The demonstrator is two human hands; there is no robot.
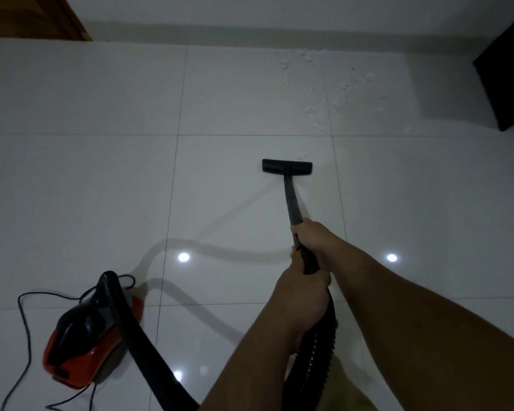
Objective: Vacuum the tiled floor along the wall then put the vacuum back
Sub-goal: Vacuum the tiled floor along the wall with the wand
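Note:
Both hands grip the black vacuum wand (290, 200). My right hand (312, 234) holds it higher up the tube; my left hand (301, 292) clasps the lower end where the ribbed hose (315, 360) joins. The flat black floor nozzle (287, 167) rests on the white tiled floor (101, 188), a little short of scattered white scraps (333, 96) that lie near the wall (250, 13). The red and black vacuum body (86, 336) sits on the floor at lower left, its hose looping from the top down and out of the frame's bottom edge.
A thin black power cord (24, 330) loops around the vacuum body at lower left. A dark piece of furniture (508, 78) stands at the right against the wall. A wooden door frame (33, 16) is at top left. Ceiling lights reflect on the glossy tiles.

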